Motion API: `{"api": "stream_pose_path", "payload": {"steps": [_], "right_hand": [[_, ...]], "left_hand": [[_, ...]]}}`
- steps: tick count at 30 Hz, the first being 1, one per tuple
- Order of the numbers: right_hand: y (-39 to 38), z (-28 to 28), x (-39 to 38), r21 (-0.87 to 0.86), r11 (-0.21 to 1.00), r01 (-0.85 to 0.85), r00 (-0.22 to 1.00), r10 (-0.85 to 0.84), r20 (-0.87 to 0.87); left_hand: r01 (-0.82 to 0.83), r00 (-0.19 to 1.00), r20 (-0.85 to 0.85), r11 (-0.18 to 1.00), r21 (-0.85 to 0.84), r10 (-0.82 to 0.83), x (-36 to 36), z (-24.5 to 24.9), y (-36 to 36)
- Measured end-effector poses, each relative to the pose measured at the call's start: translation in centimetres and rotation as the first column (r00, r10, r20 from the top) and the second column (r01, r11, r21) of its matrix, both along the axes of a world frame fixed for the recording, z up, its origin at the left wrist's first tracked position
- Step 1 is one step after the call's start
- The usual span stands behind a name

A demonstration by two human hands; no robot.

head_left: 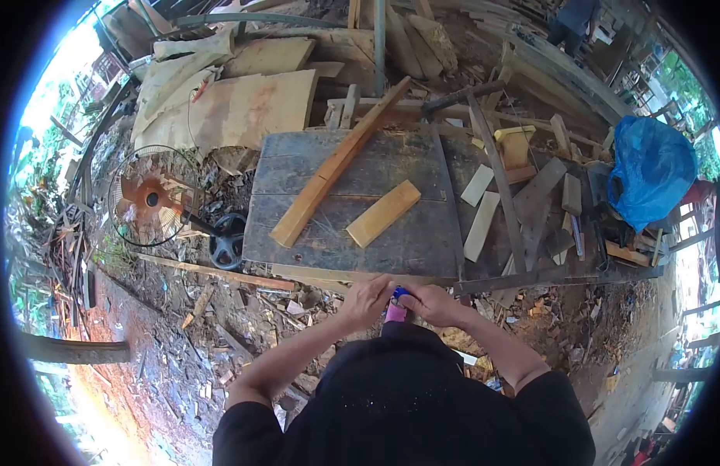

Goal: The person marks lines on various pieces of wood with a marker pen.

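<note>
Close in front of my body, my left hand (368,301) and my right hand (435,304) meet around a small object with a blue top and a pink lower part (396,312). The fingers of both hands are bent in toward its blue part; it is too small to name. Beyond them stands a dark wooden workbench (282,182). A long reddish-brown beam (340,167) lies diagonally across it, and a shorter light wood block (384,213) rests to the right of the beam.
Wood pieces (482,225) and a blue plastic bag (652,171) are on the right. A fan (152,199) stands left of the bench. Large boards (235,109) lie behind it. Wood scraps (243,338) cover the ground.
</note>
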State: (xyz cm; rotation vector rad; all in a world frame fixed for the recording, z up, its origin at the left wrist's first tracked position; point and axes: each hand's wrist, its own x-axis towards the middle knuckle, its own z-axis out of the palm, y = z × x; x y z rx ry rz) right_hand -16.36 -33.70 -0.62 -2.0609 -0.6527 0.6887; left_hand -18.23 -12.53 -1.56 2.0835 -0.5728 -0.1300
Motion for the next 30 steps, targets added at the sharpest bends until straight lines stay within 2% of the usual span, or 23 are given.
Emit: {"api": "stream_pose_path", "payload": {"steps": [1, 2, 3, 4, 5, 6, 7, 8, 10, 11, 12, 14, 15, 18, 22, 24, 26, 28, 29, 30], "right_hand": [[0.8, 0.7, -0.7, -0.257, 0.966, -0.033, 0.999, 0.038, 0.016], [1.4, 0.7, -1.4, -0.266, 0.963, -0.034, 0.999, 0.040, 0.015], [1.9, 0.7, -2.1, -0.204, 0.979, 0.007, 0.983, 0.031, 0.181], [2.4, 0.9, -2.5, -0.139, 0.990, 0.024, 0.938, 0.026, 0.346], [2.9, 1.0, -2.3, -0.161, 0.987, -0.007, 0.937, 0.062, 0.344], [3.8, 1.4, -2.3, -0.037, 0.999, 0.003, 0.844, 0.017, 0.536], [4.9, 1.9, -2.8, 0.095, 0.995, -0.014, 0.723, -0.056, 0.689], [5.8, 2.8, -3.6, 0.078, 0.996, -0.040, 0.735, -0.024, 0.678], [7.8, 6.0, -5.1, 0.231, 0.967, 0.110, 0.814, -0.221, 0.538], [8.1, 5.4, -5.6, 0.359, 0.922, 0.144, 0.859, -0.297, 0.418], [8.7, 6.1, -6.5, 0.348, 0.928, 0.133, 0.861, -0.282, 0.423], [10.3, 8.1, -8.9, 0.565, 0.733, 0.378, 0.889, -0.459, 0.000], [11.0, 8.3, -9.4, 0.627, 0.721, 0.295, 0.890, -0.446, 0.093], [12.7, 9.2, -11.4, 0.656, 0.690, 0.308, 0.893, -0.447, 0.051], [13.5, 8.6, -13.0, 0.626, 0.728, 0.278, 0.917, -0.396, 0.052], [13.7, 8.3, -13.7, 0.598, 0.749, 0.285, 0.926, -0.377, 0.031], [13.9, 8.0, -14.1, 0.618, 0.726, 0.303, 0.925, -0.380, -0.007], [13.8, 7.5, -14.6, 0.656, 0.630, 0.417, 0.880, -0.461, -0.116], [13.9, 7.5, -14.9, 0.657, 0.626, 0.420, 0.876, -0.470, -0.112], [14.0, 7.6, -15.5, 0.688, 0.545, 0.479, 0.837, -0.521, -0.169]], "left_hand": [[-0.212, 0.928, -0.311, 0.977, 0.009, 0.205, -1.2, -0.5, 0.6], [-0.401, 0.718, -0.591, 0.913, 0.080, 0.367, -2.2, -1.1, 1.2], [-0.580, 0.555, -0.743, 0.814, -0.023, 0.374, -3.1, -1.6, 2.1], [-0.595, 0.545, -0.753, 0.803, -0.038, 0.368, -4.3, -2.1, 3.1], [-0.656, 0.576, -0.767, 0.720, -0.227, 0.283, -5.3, -2.8, 4.0], [-0.700, 0.606, -0.769, 0.596, -0.393, 0.204, -6.8, -3.2, 4.7], [-0.702, 0.604, -0.785, 0.560, -0.440, 0.140, -8.1, -1.9, 5.4], [-0.724, 0.587, -0.797, 0.533, -0.438, 0.142, -9.5, -1.6, 5.6], [-0.702, 0.621, -0.783, 0.455, -0.548, 0.014, -11.3, -0.9, 6.0], [-0.714, 0.590, -0.804, 0.414, -0.565, -0.080, -12.2, -0.3, 6.4], [-0.718, 0.592, -0.802, 0.399, -0.570, -0.082, -13.1, 0.4, 6.6], [-0.707, 0.620, -0.778, 0.357, -0.610, -0.102, -14.7, 1.0, 6.8], [-0.703, 0.625, -0.776, 0.373, -0.605, -0.081, -15.5, 0.9, 7.0], [-0.653, 0.684, -0.722, 0.355, -0.669, -0.103, -17.4, 0.7, 7.7], [-0.654, 0.694, -0.713, 0.325, -0.683, -0.100, -18.9, 1.1, 8.1], [-0.609, 0.743, -0.665, 0.332, -0.720, -0.079, -19.3, 1.6, 8.2], [-0.600, 0.759, -0.649, 0.329, -0.729, -0.056, -19.5, 1.6, 7.9], [-0.586, 0.776, -0.630, 0.331, -0.740, -0.036, -19.5, 1.9, 7.5], [-0.579, 0.792, -0.611, 0.311, -0.754, -0.006, -19.5, 2.1, 7.2], [-0.572, 0.805, -0.593, 0.294, -0.766, 0.022, -19.6, 2.5, 6.9]]}}
